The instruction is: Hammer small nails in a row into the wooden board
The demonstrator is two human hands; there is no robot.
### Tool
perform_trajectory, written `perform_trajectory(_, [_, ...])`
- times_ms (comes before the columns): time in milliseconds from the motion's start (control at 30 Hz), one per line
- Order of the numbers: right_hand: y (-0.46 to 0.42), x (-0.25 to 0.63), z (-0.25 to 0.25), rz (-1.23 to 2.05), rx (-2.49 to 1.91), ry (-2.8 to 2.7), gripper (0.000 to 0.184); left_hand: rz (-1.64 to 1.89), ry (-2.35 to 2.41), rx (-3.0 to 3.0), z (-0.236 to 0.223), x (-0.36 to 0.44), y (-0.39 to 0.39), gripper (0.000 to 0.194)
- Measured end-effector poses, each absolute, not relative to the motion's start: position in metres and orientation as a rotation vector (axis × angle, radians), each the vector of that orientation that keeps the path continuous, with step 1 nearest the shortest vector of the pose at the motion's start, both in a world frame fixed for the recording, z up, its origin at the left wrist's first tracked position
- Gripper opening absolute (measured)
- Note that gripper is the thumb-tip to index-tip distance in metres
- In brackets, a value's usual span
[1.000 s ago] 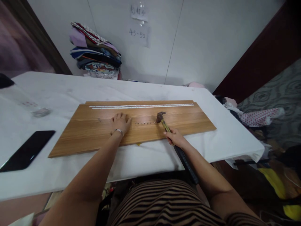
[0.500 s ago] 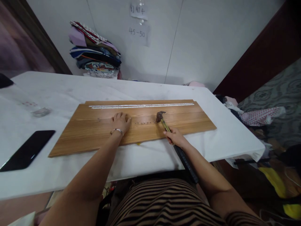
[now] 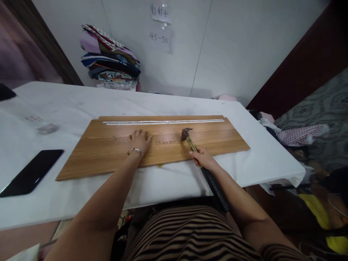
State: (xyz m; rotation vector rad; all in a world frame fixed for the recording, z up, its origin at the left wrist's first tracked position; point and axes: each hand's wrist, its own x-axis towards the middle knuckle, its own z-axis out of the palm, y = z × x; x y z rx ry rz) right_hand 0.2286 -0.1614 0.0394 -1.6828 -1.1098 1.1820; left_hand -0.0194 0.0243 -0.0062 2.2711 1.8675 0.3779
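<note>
My left hand (image 3: 140,142) lies flat on the wooden board (image 3: 95,152), fingers spread, with a bracelet at the wrist. In my right hand (image 3: 202,158) is a claw hammer (image 3: 192,146), gripped partway along its handle, the long black end reaching back beside my forearm. Its rusty head is at the right end of a short row of small nails (image 3: 166,141) in the board. Whether the head touches a nail there I cannot tell. Two white measuring strips (image 3: 163,122) run along the board's far side.
The board lies on a table with a white cloth (image 3: 168,185). A black phone-like slab (image 3: 34,172) and a small clear plastic packet (image 3: 47,128) are at the left. Folded clothes (image 3: 111,59) are stacked against the back wall, where handwritten paper notes (image 3: 160,27) hang.
</note>
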Motion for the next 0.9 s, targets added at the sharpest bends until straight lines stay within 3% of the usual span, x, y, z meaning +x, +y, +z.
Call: perform_trajectory(900, [-0.164,0.231,0.028,1.181,-1.678,-1.156,0.036,0.383,1.847,2.263,-0.006,-0.019,0.021,0.047])
